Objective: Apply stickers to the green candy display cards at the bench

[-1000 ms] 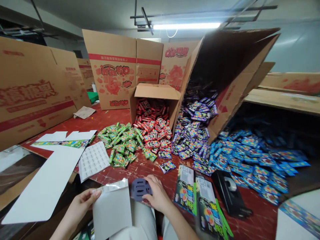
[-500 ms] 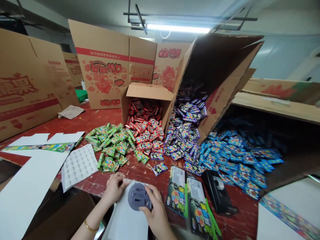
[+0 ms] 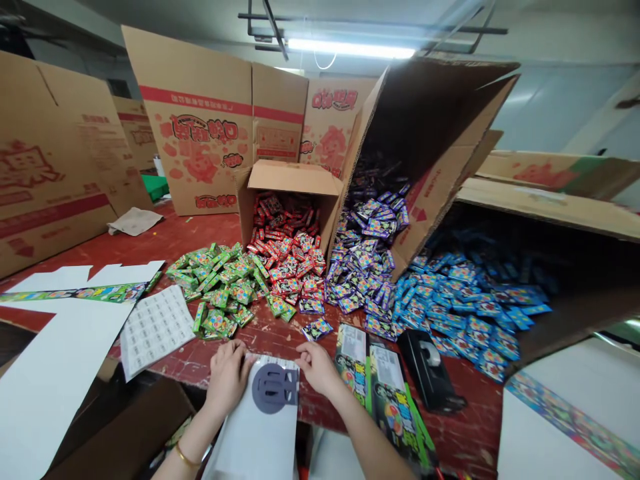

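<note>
- Head view: left hand (image 3: 227,373) and right hand (image 3: 316,363) each pinch a top corner of the white pouch (image 3: 260,433) (dark hanger tab (image 3: 275,388) on it) at the surface's near edge.
- Handling, judged: light, floppy, slippery film; hold by corners.

In front of me is a red work table (image 3: 200,233), its paint is scratched and worn. Big brown cardboard cartons (image 3: 200,120) with red print stand at the back and on the left side. Above, one long tube lamp (image 3: 350,49) gives bright white light, and it hangs under a dark metal frame (image 3: 270,27). The ceiling is grey. On the right I see a pale blue-grey wall (image 3: 550,100), plain and smooth.
</note>
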`<state>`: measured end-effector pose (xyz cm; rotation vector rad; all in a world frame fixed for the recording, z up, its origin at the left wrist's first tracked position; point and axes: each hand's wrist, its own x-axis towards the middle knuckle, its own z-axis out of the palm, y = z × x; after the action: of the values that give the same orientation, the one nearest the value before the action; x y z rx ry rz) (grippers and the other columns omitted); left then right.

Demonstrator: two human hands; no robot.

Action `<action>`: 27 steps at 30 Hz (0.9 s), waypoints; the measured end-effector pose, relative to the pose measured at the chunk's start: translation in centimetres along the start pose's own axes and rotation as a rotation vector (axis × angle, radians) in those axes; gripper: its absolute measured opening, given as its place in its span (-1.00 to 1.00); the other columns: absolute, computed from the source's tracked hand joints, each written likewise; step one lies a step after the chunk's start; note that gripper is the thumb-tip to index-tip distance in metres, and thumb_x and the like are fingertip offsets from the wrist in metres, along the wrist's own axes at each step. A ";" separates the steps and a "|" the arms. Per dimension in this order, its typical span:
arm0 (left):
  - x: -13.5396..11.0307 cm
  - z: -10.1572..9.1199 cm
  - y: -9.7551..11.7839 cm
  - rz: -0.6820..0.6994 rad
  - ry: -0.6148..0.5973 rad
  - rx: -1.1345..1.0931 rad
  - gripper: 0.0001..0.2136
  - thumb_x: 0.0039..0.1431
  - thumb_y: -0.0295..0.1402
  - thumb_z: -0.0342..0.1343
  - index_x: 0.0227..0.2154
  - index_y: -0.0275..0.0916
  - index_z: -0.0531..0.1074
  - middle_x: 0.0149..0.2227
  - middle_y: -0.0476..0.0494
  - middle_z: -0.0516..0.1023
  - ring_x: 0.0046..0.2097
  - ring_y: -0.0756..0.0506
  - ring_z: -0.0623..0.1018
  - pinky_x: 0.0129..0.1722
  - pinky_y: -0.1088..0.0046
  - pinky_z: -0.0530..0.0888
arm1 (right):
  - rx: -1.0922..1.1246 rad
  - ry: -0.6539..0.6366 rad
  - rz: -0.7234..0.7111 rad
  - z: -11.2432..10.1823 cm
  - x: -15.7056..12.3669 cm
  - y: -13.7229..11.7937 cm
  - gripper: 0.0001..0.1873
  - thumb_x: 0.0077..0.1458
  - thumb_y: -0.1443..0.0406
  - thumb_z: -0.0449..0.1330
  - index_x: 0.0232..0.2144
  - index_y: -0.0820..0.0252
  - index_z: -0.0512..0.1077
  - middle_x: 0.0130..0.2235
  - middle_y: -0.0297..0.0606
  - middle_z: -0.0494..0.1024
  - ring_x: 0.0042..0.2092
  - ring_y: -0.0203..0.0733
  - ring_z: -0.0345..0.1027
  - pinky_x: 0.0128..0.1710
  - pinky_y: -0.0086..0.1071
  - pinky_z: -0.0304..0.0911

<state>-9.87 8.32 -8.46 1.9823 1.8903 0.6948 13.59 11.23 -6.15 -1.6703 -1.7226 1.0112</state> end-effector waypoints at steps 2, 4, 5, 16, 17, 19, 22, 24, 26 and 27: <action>-0.1 0.0 0.0 0.016 0.010 0.013 -0.77 0.24 -0.21 -0.08 -0.24 -0.20 0.40 -0.10 -0.21 0.43 -0.05 -0.25 0.37 -0.09 0.12 0.27 | -0.003 -0.045 0.049 0.4 0.7 0.1 -0.87 -0.19 0.51 0.22 -0.51 0.27 0.50 -0.58 -0.33 0.43 -0.52 -0.26 0.30 -0.48 -0.41 0.19; -0.1 0.0 0.0 0.025 0.023 0.024 -0.77 0.24 -0.22 -0.08 -0.23 -0.20 0.40 -0.09 -0.22 0.43 -0.05 -0.26 0.37 -0.09 0.12 0.27 | 0.003 -0.079 0.076 0.5 1.1 0.0 -0.89 -0.20 0.51 0.21 -0.61 0.26 0.46 -0.64 -0.37 0.40 -0.56 -0.30 0.25 -0.53 -0.46 0.11; -0.1 0.0 0.0 0.027 0.030 0.028 -0.77 0.24 -0.22 -0.08 -0.22 -0.21 0.40 -0.09 -0.22 0.44 -0.05 -0.26 0.38 -0.09 0.12 0.28 | 0.009 -0.087 0.077 0.5 1.2 0.0 -0.88 -0.20 0.51 0.20 -0.64 0.26 0.45 -0.64 -0.38 0.39 -0.57 -0.32 0.23 -0.54 -0.47 0.09; -1.2 0.6 0.4 0.014 0.133 0.060 -0.74 0.24 -0.22 -0.06 -0.20 -0.28 0.43 -0.09 -0.28 0.45 -0.04 -0.28 0.38 -0.07 0.14 0.30 | 0.198 -0.047 -0.089 -0.5 -0.1 -1.2 -0.92 0.02 0.35 0.09 -0.47 0.20 0.37 -0.45 -0.35 0.44 -0.41 -0.27 0.27 -0.35 -0.41 0.18; -1.4 0.7 0.4 0.005 0.147 0.063 -0.73 0.24 -0.22 -0.05 -0.20 -0.28 0.43 -0.09 -0.29 0.45 -0.03 -0.28 0.38 -0.07 0.14 0.30 | 0.222 -0.045 -0.107 -0.4 0.0 -1.4 -0.93 0.03 0.34 0.09 -0.41 0.20 0.37 -0.39 -0.32 0.45 -0.38 -0.26 0.29 -0.33 -0.40 0.20; -1.8 0.9 0.5 -0.008 0.170 0.067 -0.74 0.24 -0.22 -0.06 -0.20 -0.27 0.43 -0.09 -0.29 0.45 -0.03 -0.29 0.38 -0.07 0.14 0.31 | 0.262 -0.059 -0.135 -0.1 0.1 -2.1 -0.79 -0.03 0.38 0.12 -0.26 0.18 0.36 -0.31 -0.31 0.46 -0.34 -0.26 0.31 -0.30 -0.39 0.21; -2.2 0.5 0.8 -0.010 0.194 0.061 -0.76 0.25 -0.23 -0.07 -0.26 -0.26 0.43 -0.11 -0.28 0.46 -0.04 -0.27 0.40 -0.09 0.18 0.33 | 0.303 -0.102 -0.151 0.5 0.4 -3.0 -0.50 -0.16 0.50 0.12 -0.09 0.16 0.29 -0.34 -0.35 0.49 -0.31 -0.24 0.34 -0.29 -0.39 0.21; -2.5 0.1 1.1 0.000 0.210 0.052 -0.76 0.25 -0.23 -0.08 -0.30 -0.25 0.43 -0.14 -0.27 0.48 -0.06 -0.27 0.42 -0.11 0.19 0.34 | 0.322 -0.115 -0.147 0.9 0.6 -3.4 -0.43 -0.20 0.55 0.11 -0.07 0.15 0.27 -0.41 -0.39 0.50 -0.33 -0.24 0.35 -0.30 -0.38 0.22; -2.6 -0.3 1.2 0.013 0.229 0.039 -0.74 0.25 -0.23 -0.10 -0.32 -0.24 0.43 -0.17 -0.27 0.49 -0.09 -0.27 0.43 -0.14 0.18 0.35 | 0.336 -0.114 -0.137 1.4 0.7 -3.4 -0.41 -0.25 0.56 0.13 -0.09 0.12 0.27 -0.45 -0.44 0.49 -0.37 -0.25 0.35 -0.33 -0.40 0.22; -2.7 -0.3 1.2 0.021 0.236 0.032 -0.74 0.25 -0.22 -0.11 -0.33 -0.24 0.43 -0.17 -0.28 0.49 -0.10 -0.27 0.44 -0.15 0.17 0.35 | 0.340 -0.111 -0.131 1.8 0.9 -3.3 -0.39 -0.27 0.57 0.15 -0.09 0.12 0.28 -0.46 -0.46 0.49 -0.39 -0.26 0.34 -0.35 -0.42 0.22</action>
<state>-9.10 5.56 -7.91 2.0179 2.0255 0.9468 10.11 11.97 -4.63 -1.2924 -1.5968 1.2723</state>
